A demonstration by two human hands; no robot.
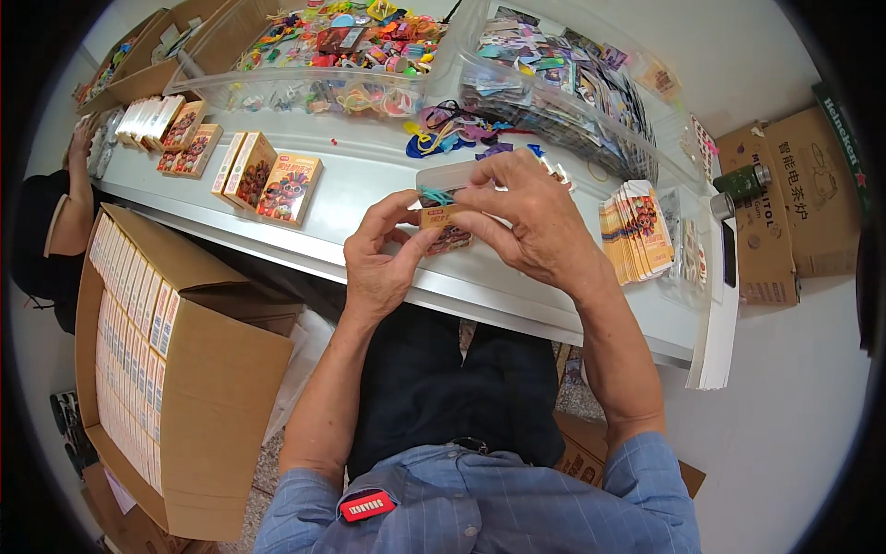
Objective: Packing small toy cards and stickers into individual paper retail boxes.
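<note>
A small printed cardboard box is held over the front of the white table, its top open. My left hand is closed on the box's left side, thumb in front and fingers behind. My right hand pinches at the top right of the same box, its fingertips at the opening. Teal cord-like strands show between the hands at the mouth; whether they are inside or behind it I cannot tell. Behind them lies a translucent plastic container, partly covered by my right hand.
Filled boxes stand on the table to the left, flat cartons to the right. Clear bins of small toys and cards line the back. A large carton of boxes sits left; another person's arm is beyond.
</note>
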